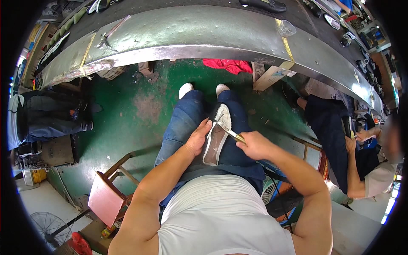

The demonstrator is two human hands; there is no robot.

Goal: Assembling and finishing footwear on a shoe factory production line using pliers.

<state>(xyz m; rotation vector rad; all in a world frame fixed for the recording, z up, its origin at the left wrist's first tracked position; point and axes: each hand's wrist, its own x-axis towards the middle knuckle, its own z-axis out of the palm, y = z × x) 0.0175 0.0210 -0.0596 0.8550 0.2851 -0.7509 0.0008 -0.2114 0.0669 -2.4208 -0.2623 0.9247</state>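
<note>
Head view, shoe [218, 139] right of left grip [199, 138], clasped at edge; right grip [253, 145] closed round tool [232, 133]

A shoe [216, 143] is propped over the jean-clad lap [178, 129], its narrow length pointing away from the body. Its far end is whitish with a dark edge, its near part brownish inside a pale rim. A slim hand tool [230, 132] (its exact kind is hard to tell), metal with a yellowish handle, reaches slantwise across its middle from the right.
</note>
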